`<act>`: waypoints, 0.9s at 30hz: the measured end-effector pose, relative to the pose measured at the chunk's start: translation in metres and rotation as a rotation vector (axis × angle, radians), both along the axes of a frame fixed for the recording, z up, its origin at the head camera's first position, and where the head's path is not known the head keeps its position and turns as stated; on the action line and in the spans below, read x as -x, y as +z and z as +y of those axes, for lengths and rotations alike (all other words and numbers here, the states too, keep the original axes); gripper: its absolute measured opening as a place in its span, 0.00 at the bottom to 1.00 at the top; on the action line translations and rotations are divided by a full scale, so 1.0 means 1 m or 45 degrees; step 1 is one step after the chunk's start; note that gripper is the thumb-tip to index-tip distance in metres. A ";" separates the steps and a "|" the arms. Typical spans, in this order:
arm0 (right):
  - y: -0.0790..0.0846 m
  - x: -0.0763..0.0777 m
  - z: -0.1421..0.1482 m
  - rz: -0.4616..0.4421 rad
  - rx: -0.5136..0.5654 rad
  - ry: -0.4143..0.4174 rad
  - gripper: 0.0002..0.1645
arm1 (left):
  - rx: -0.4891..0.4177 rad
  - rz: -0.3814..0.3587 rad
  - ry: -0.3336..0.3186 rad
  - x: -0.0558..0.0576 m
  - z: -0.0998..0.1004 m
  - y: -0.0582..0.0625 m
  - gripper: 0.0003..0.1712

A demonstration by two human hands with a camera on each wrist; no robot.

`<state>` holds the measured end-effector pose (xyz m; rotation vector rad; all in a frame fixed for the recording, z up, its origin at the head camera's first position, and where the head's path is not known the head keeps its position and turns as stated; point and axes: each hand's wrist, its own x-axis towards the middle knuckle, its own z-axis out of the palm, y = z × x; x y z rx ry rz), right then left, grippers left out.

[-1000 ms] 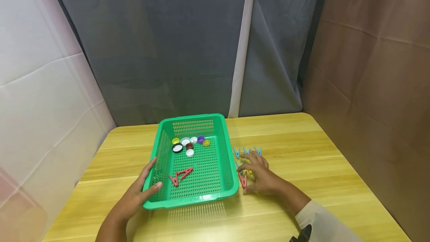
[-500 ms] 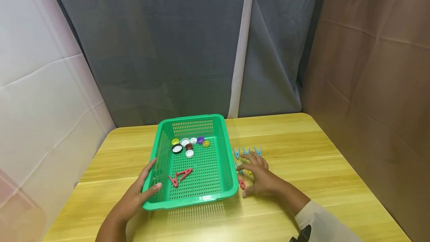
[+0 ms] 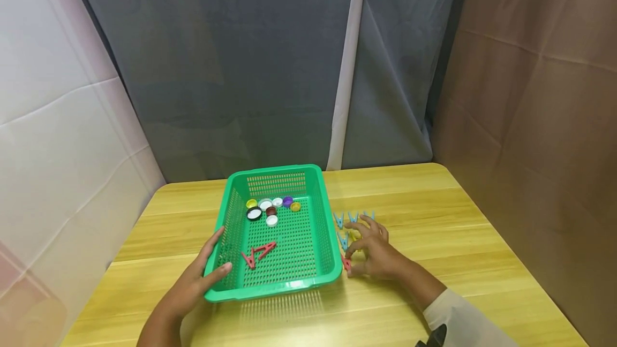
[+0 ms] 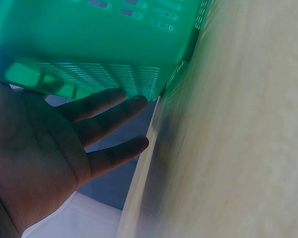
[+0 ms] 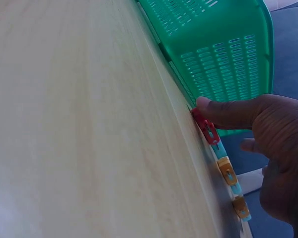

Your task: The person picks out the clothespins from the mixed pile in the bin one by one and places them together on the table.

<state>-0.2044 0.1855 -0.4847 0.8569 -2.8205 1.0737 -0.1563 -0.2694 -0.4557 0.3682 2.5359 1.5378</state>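
Observation:
My left hand (image 3: 190, 283) grips the left rim of a green plastic basket (image 3: 277, 286), thumb over the rim and fingers along the outer wall. In the left wrist view, those fingers (image 4: 109, 119) lie straight under the basket's side. To the right of the basket, my right hand (image 3: 376, 250) pinches a red clothespin (image 3: 346, 263) between thumb and bent index finger. The right wrist view has the thumb right on this red clothespin (image 5: 206, 128). Blue clothespins (image 3: 339, 220) and yellow ones (image 3: 355, 235) lie by the fingertips, partly covered by the hand.
Inside the basket, two red clothespins (image 3: 265, 249) lie near the front. Several bottle caps in white (image 3: 272, 221), black, purple, yellow and brown sit towards its back. The wooden table (image 3: 424, 202) ends at grey curtains (image 3: 250, 79) behind and cloth walls at both sides.
My right thumb and index finger have drawn together on the red clothespin, which has shifted slightly towards the basket. My left hand and the basket have stayed in place.

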 end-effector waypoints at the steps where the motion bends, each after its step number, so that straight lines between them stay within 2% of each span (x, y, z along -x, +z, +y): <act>1: 0.001 0.000 0.000 -0.002 0.000 -0.001 0.13 | -0.003 -0.002 -0.001 0.000 0.000 0.000 0.50; 5: 0.002 -0.002 0.000 0.017 0.021 0.005 0.13 | -0.012 -0.009 -0.004 0.000 0.000 -0.001 0.50; 11: -0.005 -0.002 0.002 0.115 0.067 0.027 0.14 | -0.019 -0.009 -0.008 0.001 -0.001 -0.001 0.50; 18: 0.005 -0.003 0.002 0.005 0.034 -0.023 0.15 | -0.007 0.004 -0.010 0.001 0.000 -0.001 0.50; 27: 0.016 -0.002 0.005 -0.013 0.061 -0.084 0.20 | -0.007 -0.005 -0.008 -0.001 0.000 0.000 0.50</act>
